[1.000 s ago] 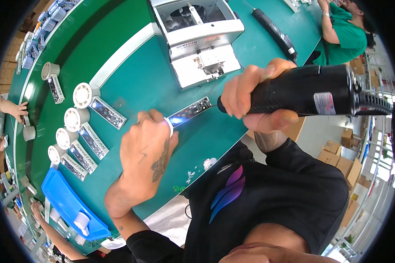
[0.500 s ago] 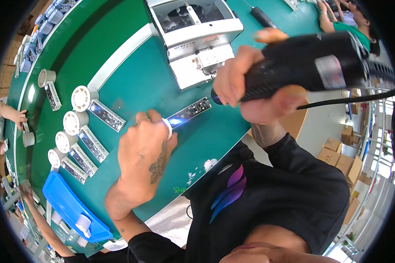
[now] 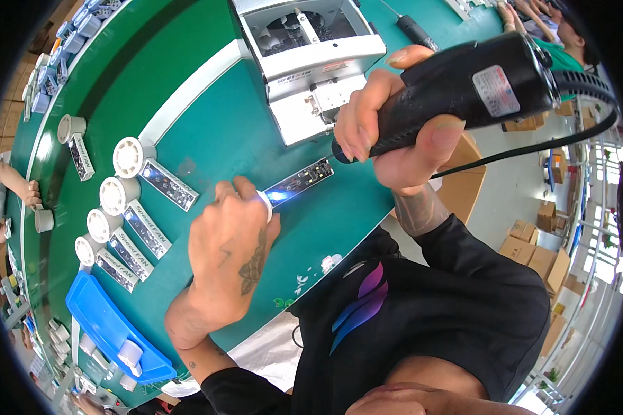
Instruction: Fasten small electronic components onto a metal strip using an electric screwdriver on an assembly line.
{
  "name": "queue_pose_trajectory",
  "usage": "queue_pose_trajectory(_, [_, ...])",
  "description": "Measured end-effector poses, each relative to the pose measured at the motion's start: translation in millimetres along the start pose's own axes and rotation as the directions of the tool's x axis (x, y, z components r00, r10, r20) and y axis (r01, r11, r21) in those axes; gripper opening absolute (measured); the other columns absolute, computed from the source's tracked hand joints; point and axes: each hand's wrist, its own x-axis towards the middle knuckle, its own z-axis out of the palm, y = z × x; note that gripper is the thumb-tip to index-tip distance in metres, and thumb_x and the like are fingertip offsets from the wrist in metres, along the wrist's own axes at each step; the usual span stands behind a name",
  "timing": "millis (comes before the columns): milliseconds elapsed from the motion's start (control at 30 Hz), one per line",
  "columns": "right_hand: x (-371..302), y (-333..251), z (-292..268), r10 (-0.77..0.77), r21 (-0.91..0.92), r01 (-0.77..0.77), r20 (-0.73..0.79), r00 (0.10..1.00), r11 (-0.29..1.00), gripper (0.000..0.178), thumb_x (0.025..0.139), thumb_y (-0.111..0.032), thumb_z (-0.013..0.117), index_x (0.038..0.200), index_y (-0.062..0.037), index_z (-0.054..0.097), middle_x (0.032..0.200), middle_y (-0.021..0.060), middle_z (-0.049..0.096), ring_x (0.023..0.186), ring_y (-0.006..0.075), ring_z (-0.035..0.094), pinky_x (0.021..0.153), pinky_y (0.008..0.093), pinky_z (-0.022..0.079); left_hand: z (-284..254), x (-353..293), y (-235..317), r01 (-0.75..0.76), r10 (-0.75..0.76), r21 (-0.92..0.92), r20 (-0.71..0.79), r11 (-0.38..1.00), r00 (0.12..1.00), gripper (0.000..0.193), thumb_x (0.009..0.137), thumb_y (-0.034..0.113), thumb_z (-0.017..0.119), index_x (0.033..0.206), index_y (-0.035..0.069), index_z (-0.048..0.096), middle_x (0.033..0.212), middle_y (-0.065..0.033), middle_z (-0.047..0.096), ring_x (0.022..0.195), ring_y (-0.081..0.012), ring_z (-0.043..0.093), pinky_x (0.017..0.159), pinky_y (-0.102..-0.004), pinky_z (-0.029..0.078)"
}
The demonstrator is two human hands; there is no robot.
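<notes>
My left hand (image 3: 221, 259) is closed around the round white head of a small fan unit (image 3: 299, 182). Its narrow circuit board sticks out to the right, component side up, with a bright bluish light glowing near my fingers. Most of the white head is hidden by the hand. A thick black electric screwdriver (image 3: 457, 97) is gripped in my right hand (image 3: 394, 128), its cord looping from the back end. The nose of the tool points left and down at the far end of the board. Whether its bit touches the board I cannot tell.
Several white fan units (image 3: 142, 238) lie left of my left hand. Beyond my hands stands a white and grey screw feeder (image 3: 318, 76); another black screwdriver (image 3: 417, 32) lies beside it. A blue tray (image 3: 111, 321) holds white parts. Other people's hands (image 3: 21, 190) work along the green conveyor (image 3: 180, 34).
The screwdriver's back end has swung slightly left, and its blur is gone. My left hand and the fan unit stay nearly in place. A co-worker's outstretched arm at lower left has withdrawn.
</notes>
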Motion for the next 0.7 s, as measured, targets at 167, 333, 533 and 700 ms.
queue_pose_trajectory(167, [1.4, 1.3, -4.4, -0.004, 0.021, 0.003, 0.07, 0.998, 1.0, 0.083, 0.085, -0.077, 0.056, 0.127, -0.0088, 0.036, 0.064, 0.0041, 0.047, 0.046, 0.0147, 0.049, 0.043, 0.0297, 0.042, 4.0, -0.2, 1.4, 0.0, 0.0, -0.031, 0.003, 1.0, 1.0, 0.045, 0.081, 0.023, 0.079, 0.111, -0.004, 0.061, 0.091, -0.0175, 0.06, 0.072, -0.0334, 0.063, 0.064, -0.0418, 0.051])
queue_pose_trajectory(333, [0.1, 2.0, 1.7, -0.083, 0.045, 0.082, 0.027, 0.996, 0.996, 0.075, 0.087, -0.067, 0.063, 0.122, -0.0045, 0.041, 0.061, 0.0065, 0.049, 0.045, 0.0149, 0.05, 0.041, 0.0292, 0.041, 6.5, -1.6, -3.1, -0.009, 0.01, -0.11, 0.003, 0.994, 1.0, 0.051, 0.079, 0.022, 0.08, 0.12, -0.001, 0.057, 0.097, -0.0173, 0.058, 0.076, -0.0335, 0.058, 0.067, -0.0424, 0.048])
queue_pose_trajectory(533, [4.5, -1.9, 12.2, -0.152, -0.01, 0.152, -0.043, 0.987, 0.988, 0.07, 0.091, -0.062, 0.062, 0.117, 0.0008, 0.043, 0.06, 0.0073, 0.049, 0.043, 0.0151, 0.049, 0.04, 0.0295, 0.042, 9.7, -7.2, -3.6, -0.001, -0.001, -0.084, -0.03, 0.996, 1.0, 0.052, 0.079, 0.019, 0.08, 0.121, 0.0, 0.056, 0.096, -0.0171, 0.057, 0.075, -0.0342, 0.058, 0.066, -0.0431, 0.048])
queue_pose_trajectory(700, [6.8, 1.7, 6.3, -0.156, -0.042, 0.157, 0.023, 0.987, 0.987, 0.064, 0.094, -0.057, 0.06, 0.112, 0.0017, 0.041, 0.061, 0.0074, 0.05, 0.044, 0.0153, 0.05, 0.04, 0.0291, 0.042, 8.0, -3.6, -2.9, -0.043, 0.036, -0.109, -0.06, 0.993, 0.998, 0.049, 0.078, 0.019, 0.08, 0.115, -0.003, 0.058, 0.092, -0.0179, 0.058, 0.073, -0.0348, 0.061, 0.064, -0.0435, 0.049])
